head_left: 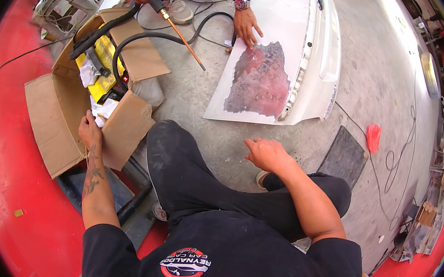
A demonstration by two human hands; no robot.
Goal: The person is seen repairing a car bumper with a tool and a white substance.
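Note:
My left hand (pixel 90 132) is inside the near corner of an open cardboard box (pixel 47 116), its fingers closed at the edge of crumpled white paper (pixel 108 109). A yellow-and-black machine (pixel 105 52) lies in the box, with thick black cables coming from it. My right hand (pixel 267 154) hovers over the floor in front of my knees, index finger stretched out and nothing visible in it. Beyond it lies a white car body panel (pixel 307 88) with a rough grey and reddish bare patch (pixel 262 81).
Across from me a crouching co-worker holds a black-handled tool with a long copper rod (pixel 183 40). The co-worker's other hand (pixel 247 25) touches the patch's upper edge. A dark flat mat (pixel 343 156), a red plastic piece (pixel 373 138) and loose cords (pixel 400 150) lie to the right.

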